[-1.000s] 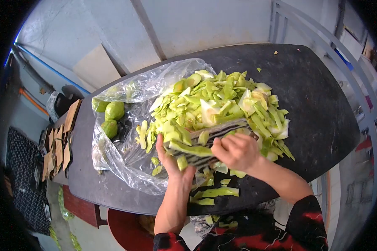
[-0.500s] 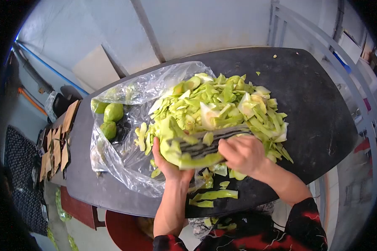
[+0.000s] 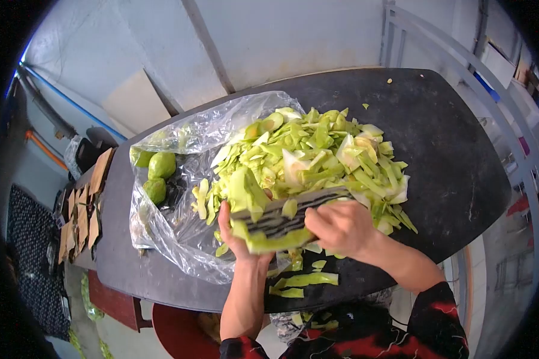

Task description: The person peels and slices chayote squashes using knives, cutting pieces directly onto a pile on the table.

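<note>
My right hand (image 3: 341, 226) is closed round the end of a wide blade with dark wavy stripes (image 3: 281, 218). With my left hand (image 3: 238, 239) I hold a pale green vegetable (image 3: 244, 194) from below; the blade lies across it, and a long green strip (image 3: 281, 240) hangs along the blade's near edge. A small green slice (image 3: 290, 208) sticks to the blade's face. Just beyond my hands is a big heap of green peelings and slices (image 3: 317, 143), partly on a clear plastic bag (image 3: 203, 263).
Whole green fruits (image 3: 161, 165) lie at the left inside the bag. Loose strips (image 3: 308, 279) rest near the front edge of the dark table (image 3: 449, 137). A red tub (image 3: 176, 335) stands below the table. Grey railing (image 3: 491, 107) runs along the right.
The blade has shifted across the vegetable, and the green strip at its near edge has moved with it. Both hands keep their hold.
</note>
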Available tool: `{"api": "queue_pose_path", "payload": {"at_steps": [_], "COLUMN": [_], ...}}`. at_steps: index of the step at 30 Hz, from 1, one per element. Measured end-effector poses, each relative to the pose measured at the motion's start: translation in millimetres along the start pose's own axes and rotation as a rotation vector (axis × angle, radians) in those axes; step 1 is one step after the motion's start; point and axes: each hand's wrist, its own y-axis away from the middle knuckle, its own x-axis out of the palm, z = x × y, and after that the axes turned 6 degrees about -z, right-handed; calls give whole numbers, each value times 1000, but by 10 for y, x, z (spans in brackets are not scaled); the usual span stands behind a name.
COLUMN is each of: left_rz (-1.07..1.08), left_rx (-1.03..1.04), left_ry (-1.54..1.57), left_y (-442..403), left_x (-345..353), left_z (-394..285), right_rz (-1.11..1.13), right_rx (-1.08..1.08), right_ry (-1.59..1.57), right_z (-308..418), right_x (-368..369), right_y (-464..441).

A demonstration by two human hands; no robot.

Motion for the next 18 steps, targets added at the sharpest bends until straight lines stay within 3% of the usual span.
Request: {"api": "queue_pose_path", "payload": {"at_steps": [2, 3, 4, 6, 12, 14, 16, 18], "left_rz": [210, 216, 213, -58, -52, 190, 189, -10], "left_rx": [-80, -86, -93, -55, -28, -135, -150, -93], "left_ry": [61, 52, 50, 34, -33, 89, -3, -22], "left_y": [-47, -19, 11, 52, 103, 57, 48, 134], "left_x": [-93, -81, -34, 128, 169, -3, -21, 227], "left_z": [-15, -3, 13, 34, 24, 13, 18, 15], "right_rz": [-71, -79, -76, -9, -7, 137, 109, 47], "right_rx": [-55, -55, -47, 10, 10, 225, 247, 236], "right_ry": [-53, -47, -47, 12, 108, 136, 138, 125], "right_z": [97, 95, 32, -158, -157, -288, -400, -385], "right_x": [-56, -55, -5, 153, 123, 227, 229, 165], "right_y": [-21, -18, -9, 30, 17, 31, 47, 13]}}
